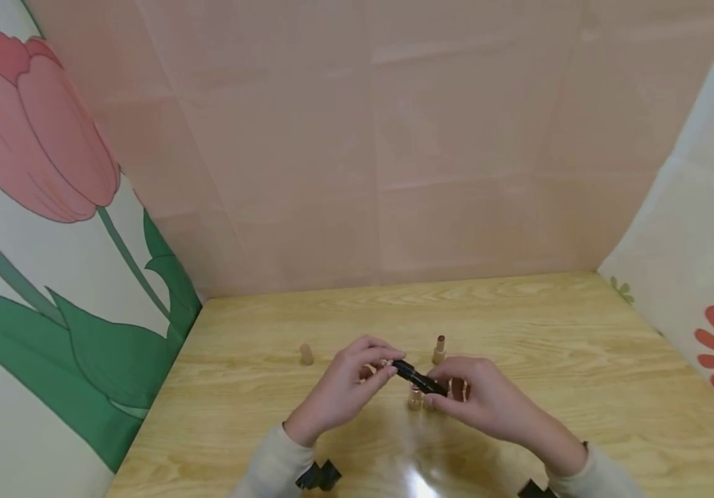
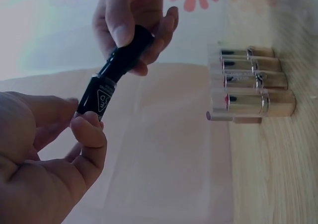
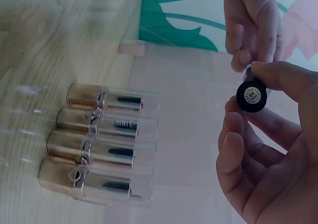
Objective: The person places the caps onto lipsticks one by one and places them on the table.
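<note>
A black lipstick tube (image 1: pixel 419 377) with white lettering is held aslant between both hands above the table. My left hand (image 1: pixel 353 380) pinches its lettered end (image 2: pixel 98 99) between thumb and fingers. The other end is gripped by my right hand (image 1: pixel 488 398); a round label marked 04 (image 3: pixel 252 95) shows on that end face. Below stand several gold lipsticks (image 2: pixel 258 103) with clear caps in a row, partly hidden by the right hand in the head view. Behind them an uncapped lipstick (image 1: pixel 440 350) with a dark tip stands upright.
A small beige cap (image 1: pixel 306 355) stands on the wooden table (image 1: pixel 239 415), left of the hands. A pink cloth (image 1: pixel 382 173) hangs along the back edge. Flower-printed cloths (image 1: pixel 39 138) hang at the left and right sides.
</note>
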`<state>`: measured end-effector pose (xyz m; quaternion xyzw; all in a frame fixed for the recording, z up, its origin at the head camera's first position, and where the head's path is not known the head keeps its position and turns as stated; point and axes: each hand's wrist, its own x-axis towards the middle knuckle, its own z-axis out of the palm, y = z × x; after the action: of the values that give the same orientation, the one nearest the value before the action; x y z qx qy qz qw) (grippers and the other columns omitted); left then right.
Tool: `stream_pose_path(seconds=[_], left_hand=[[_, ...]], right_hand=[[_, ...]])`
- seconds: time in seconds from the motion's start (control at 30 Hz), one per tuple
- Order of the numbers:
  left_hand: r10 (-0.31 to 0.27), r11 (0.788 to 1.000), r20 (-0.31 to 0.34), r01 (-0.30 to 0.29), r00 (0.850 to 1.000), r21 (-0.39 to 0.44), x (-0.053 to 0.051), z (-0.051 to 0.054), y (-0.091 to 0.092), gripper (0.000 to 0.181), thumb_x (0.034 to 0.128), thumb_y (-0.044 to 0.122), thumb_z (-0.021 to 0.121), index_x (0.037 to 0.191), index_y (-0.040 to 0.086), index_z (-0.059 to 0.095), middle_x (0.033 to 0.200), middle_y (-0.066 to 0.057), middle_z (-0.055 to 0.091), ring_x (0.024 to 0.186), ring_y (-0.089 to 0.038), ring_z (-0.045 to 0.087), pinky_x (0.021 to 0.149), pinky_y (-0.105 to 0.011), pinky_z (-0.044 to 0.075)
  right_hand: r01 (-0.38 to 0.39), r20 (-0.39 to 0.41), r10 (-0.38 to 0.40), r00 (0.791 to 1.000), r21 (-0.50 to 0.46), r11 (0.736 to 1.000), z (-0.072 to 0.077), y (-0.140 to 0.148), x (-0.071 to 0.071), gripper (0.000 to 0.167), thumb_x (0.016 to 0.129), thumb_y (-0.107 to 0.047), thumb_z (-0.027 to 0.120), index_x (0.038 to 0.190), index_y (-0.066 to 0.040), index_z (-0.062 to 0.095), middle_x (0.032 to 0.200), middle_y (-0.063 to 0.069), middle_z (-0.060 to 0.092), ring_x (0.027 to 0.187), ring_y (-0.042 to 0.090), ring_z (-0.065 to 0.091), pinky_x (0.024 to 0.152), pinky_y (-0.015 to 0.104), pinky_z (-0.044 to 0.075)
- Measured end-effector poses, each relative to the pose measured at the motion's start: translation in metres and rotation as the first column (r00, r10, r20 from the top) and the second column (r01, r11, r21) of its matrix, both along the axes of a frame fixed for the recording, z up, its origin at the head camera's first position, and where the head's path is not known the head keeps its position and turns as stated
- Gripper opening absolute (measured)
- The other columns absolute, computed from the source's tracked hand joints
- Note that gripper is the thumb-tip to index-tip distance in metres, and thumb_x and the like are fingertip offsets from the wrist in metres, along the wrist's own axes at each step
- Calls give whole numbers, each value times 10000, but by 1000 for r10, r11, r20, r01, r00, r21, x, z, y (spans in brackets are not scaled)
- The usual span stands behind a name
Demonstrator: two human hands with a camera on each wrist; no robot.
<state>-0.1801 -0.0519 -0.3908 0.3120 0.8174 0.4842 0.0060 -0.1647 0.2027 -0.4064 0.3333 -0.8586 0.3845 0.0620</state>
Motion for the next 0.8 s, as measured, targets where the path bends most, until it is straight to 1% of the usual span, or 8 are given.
stream_pose_path(seconds=[0.07, 0.17, 0.27, 0.43, 0.57, 0.63, 0.7, 0.8], left_hand=[[-11, 999, 14, 10, 1000, 36, 0, -1, 2, 242, 1009, 169, 610, 1230, 190, 705, 1207, 38, 617, 844, -105, 613, 656, -242, 565], [-24, 995, 50, 19, 998, 94, 1, -2, 4, 227, 1007, 175, 611, 1217, 196, 695, 1194, 31, 632, 858, -169, 653, 649, -294, 585], [-36, 988, 94, 21, 995, 154, 2, -2, 6, 211, 996, 166, 629, 1198, 192, 688, 1176, 7, 642, 908, -218, 671, 697, -319, 599], [-83, 965, 165, 38, 983, 259, 2, -2, 6, 212, 983, 117, 643, 1186, 149, 697, 1179, -47, 635, 964, -275, 667, 754, -323, 603], [-108, 954, 205, 44, 973, 296, 2, -3, 6, 250, 977, 114, 653, 1223, 149, 676, 1195, -113, 634, 983, -285, 662, 785, -372, 602], [-115, 952, 218, 44, 969, 304, 2, -3, 5, 250, 975, 128, 659, 1223, 157, 674, 1192, -131, 638, 978, -278, 665, 797, -386, 599], [-121, 950, 213, 50, 969, 309, 2, -3, 5, 231, 975, 142, 662, 1205, 148, 683, 1179, -130, 647, 965, -263, 672, 802, -393, 598], [-115, 952, 176, 58, 978, 299, 2, -4, 5, 223, 977, 175, 666, 1195, 145, 702, 1162, -70, 676, 939, -193, 685, 804, -381, 596]], right_hand=[[6, 3, -6, 1000, -1, 1000, 0, -2, 0, 127, 887, -267, 777, 1003, -243, 731, 778, -164, 613, 605, -7, 535, 502, 211, 488], [16, 14, -16, 1000, -10, 1000, -1, -6, 1, 130, 888, -271, 775, 1007, -245, 730, 773, -162, 607, 610, 0, 536, 505, 214, 491], [19, 32, -18, 999, -31, 999, 0, -9, 3, 120, 895, -264, 768, 1002, -231, 724, 768, -148, 603, 616, 13, 541, 509, 226, 501], [20, 43, -17, 999, -66, 998, -2, -10, 6, 96, 911, -253, 752, 995, -234, 710, 776, -132, 614, 625, 33, 551, 522, 234, 507], [18, 39, -15, 999, -90, 996, -4, -12, 8, 94, 915, -233, 749, 997, -232, 701, 785, -132, 625, 636, 41, 563, 538, 232, 513], [21, 35, -17, 999, -96, 995, -5, -13, 9, 95, 915, -240, 749, 995, -235, 699, 783, -140, 623, 635, 37, 562, 540, 233, 514], [22, 30, -19, 999, -100, 995, -6, -13, 9, 96, 916, -249, 748, 996, -248, 694, 782, -148, 621, 638, 31, 560, 542, 238, 515], [20, 22, -18, 1000, -104, 994, -7, -14, 9, 95, 919, -273, 744, 992, -270, 685, 782, -158, 620, 645, 23, 561, 545, 242, 518]])
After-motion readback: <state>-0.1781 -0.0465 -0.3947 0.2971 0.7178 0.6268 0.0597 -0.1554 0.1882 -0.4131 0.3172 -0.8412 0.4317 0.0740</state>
